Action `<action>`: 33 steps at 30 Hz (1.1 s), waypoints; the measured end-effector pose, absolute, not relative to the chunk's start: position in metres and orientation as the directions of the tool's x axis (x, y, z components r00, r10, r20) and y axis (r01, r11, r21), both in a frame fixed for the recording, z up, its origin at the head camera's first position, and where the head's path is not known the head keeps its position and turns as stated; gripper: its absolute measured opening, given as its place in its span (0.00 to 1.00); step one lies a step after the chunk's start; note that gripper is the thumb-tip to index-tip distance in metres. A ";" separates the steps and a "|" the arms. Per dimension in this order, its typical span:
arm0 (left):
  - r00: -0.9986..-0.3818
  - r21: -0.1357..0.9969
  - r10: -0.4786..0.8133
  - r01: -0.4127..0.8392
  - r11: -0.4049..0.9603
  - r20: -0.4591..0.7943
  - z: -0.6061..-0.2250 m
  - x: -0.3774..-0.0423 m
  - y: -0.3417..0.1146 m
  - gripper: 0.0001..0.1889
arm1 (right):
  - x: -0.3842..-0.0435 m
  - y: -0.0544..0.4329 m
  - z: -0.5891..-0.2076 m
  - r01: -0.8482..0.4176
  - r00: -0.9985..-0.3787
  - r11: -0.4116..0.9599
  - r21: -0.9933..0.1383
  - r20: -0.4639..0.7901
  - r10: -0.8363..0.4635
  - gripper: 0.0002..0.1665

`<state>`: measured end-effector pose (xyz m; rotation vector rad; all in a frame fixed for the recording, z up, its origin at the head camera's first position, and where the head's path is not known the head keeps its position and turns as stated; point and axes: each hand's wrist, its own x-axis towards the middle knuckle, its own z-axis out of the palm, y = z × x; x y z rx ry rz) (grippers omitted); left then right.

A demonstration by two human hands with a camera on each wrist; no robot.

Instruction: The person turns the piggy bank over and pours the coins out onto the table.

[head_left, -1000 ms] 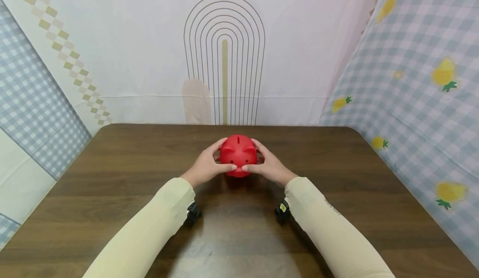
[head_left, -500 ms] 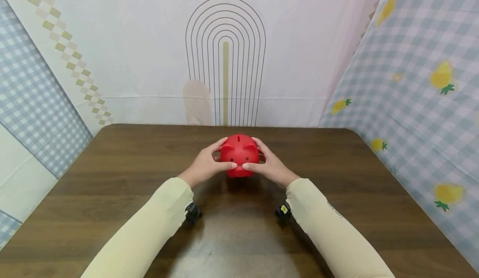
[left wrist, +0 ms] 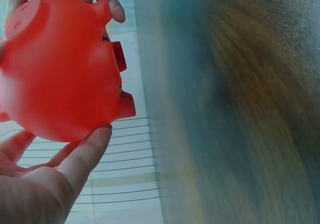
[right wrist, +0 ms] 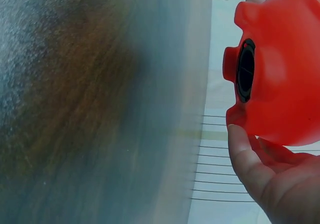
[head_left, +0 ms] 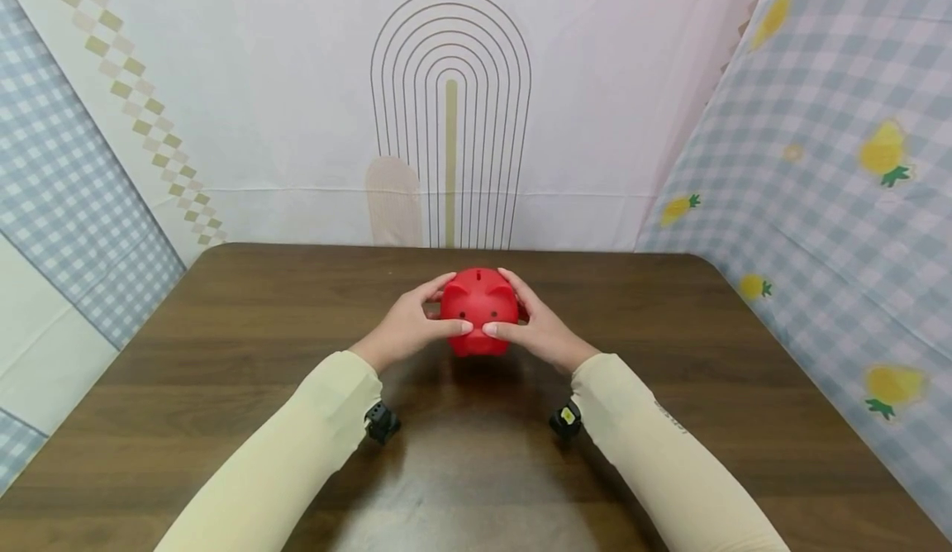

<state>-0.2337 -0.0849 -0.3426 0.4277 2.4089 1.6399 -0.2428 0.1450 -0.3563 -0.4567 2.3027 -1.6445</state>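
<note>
A red piggy bank (head_left: 479, 308) is held between both hands over the middle of the table, its snout toward me and the coin slot on top. My left hand (head_left: 405, 326) grips its left side, thumb across the front by the snout and fingers round behind. My right hand (head_left: 546, 333) holds the opposite side the same way. Both wrist views show the bank's stubby feet free of the table. A round black plug (right wrist: 245, 70) shows on its underside in the right wrist view. The fingers behind the bank are partly hidden.
The brown wooden table (head_left: 260, 329) has rounded far corners. A white patterned cloth (head_left: 297, 106) hangs behind its far edge, and a blue checked cloth (head_left: 818, 230) runs along the right side. Dark wrist cameras (head_left: 382, 422) sit under the cream sleeves (head_left: 283, 453).
The piggy bank has tipped back slightly, so its face and feet show more and its slot less. It also looks a little larger. Both hands keep their grip.
</note>
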 end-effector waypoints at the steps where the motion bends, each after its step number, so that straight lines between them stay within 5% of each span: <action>1: -0.938 0.931 0.347 0.131 0.341 0.005 -0.342 -0.233 -0.085 0.42 | -0.242 0.145 -0.356 -0.098 -0.912 0.299 -0.949 -0.034 -0.408 0.51; 24: -0.948 0.943 0.317 0.137 0.304 0.036 -0.350 -0.229 -0.077 0.38 | -0.238 0.142 -0.351 0.018 -0.948 0.237 -0.971 -0.092 -0.305 0.44; 33: -0.922 0.943 0.360 0.234 0.237 0.139 -0.352 -0.224 -0.073 0.40 | -0.241 0.145 -0.350 0.053 -0.949 0.165 -0.985 -0.101 -0.300 0.40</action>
